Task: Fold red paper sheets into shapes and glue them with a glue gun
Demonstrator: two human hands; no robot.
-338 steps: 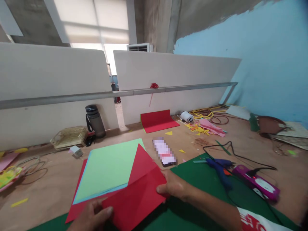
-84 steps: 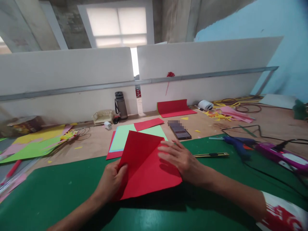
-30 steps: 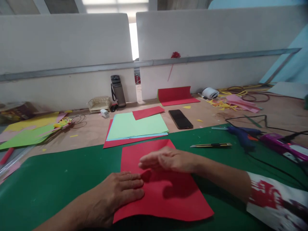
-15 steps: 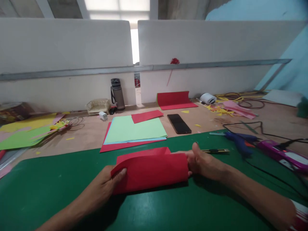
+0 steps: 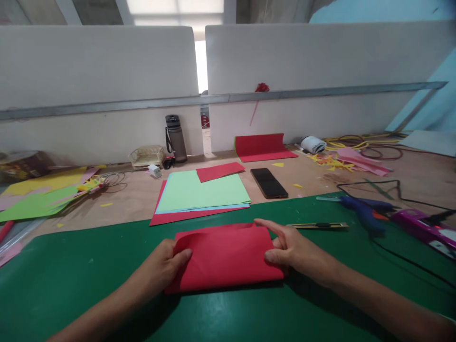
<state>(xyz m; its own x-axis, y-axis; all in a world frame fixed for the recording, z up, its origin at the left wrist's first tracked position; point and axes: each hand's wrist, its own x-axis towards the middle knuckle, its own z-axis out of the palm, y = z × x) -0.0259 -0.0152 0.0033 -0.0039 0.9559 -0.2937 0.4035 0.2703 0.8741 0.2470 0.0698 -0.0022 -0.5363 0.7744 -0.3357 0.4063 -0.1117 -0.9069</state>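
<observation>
The folded red paper [image 5: 228, 259] lies in the lower centre of the frame, above the smooth, faintly shiny green mat [image 5: 89, 275]. Its long axis runs left to right, nearly level, with the bend along the bottom edge and the loose edges toward the top of the frame. The sheet is matte and thin, a broad four-sided shape whose front layer bows slightly away from the back one.

The left hand [image 5: 169, 261] pinches its left end, thumb on the front; the right hand [image 5: 292, 249] grips the right end, thumb in front and forefinger along the top edge.

Just beyond the right hand, a slim cutter [image 5: 322, 226] lies lengthwise left to right. Higher up, on the wooden table [image 5: 131, 197], flat pale green sheets [image 5: 199, 192] carry a red strip [image 5: 221, 171], beside a glossy black phone [image 5: 269, 183] slanting toward the lower right.
</observation>
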